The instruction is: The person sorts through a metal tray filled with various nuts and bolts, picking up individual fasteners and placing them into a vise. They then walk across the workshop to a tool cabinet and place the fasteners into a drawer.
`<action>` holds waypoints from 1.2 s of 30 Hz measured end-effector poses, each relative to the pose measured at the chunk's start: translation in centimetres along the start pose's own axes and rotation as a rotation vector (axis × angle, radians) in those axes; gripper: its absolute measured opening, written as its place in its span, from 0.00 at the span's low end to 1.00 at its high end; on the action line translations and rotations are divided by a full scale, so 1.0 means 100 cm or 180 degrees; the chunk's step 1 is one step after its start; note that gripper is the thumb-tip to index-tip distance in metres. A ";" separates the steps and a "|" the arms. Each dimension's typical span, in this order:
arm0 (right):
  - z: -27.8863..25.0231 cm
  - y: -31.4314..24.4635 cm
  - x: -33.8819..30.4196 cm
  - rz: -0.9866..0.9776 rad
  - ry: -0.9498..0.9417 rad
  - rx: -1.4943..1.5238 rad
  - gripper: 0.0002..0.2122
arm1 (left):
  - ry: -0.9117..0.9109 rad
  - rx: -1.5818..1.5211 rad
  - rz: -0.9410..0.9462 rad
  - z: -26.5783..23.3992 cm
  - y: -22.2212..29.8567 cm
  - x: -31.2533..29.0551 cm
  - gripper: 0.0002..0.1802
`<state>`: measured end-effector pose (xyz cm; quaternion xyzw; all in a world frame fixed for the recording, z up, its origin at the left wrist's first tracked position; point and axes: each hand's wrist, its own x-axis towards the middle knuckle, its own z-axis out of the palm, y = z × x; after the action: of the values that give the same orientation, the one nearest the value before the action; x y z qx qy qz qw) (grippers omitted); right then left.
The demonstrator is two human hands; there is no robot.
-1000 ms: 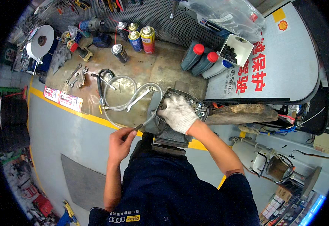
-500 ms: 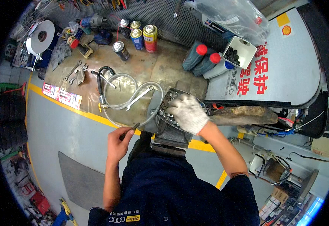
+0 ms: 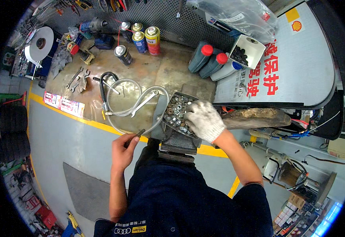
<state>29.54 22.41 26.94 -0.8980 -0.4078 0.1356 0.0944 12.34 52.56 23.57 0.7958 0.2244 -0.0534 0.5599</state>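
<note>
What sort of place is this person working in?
It looks like a repair workshop, probably for cars. There are aerosol cans on the metal workbench, a heap of metal nuts, and what look like stacked tyres at the far left.

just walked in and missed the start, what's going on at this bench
A person's gloved right hand is at a tray of loose metal nuts; whether its fingers grip one is hidden. The bare left hand holds a dark slim piece. A clear hose and wrench lie on the workbench.
</note>
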 end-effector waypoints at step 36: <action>0.041 -0.067 -0.091 0.1618 0.1036 0.4950 0.22 | -0.2052 -0.1992 -0.0563 0.047 0.063 -0.018 0.14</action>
<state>17.74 20.11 26.49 -0.6498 0.0360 0.2642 0.7118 14.17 46.00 27.95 0.5089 0.1112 -0.2755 0.8079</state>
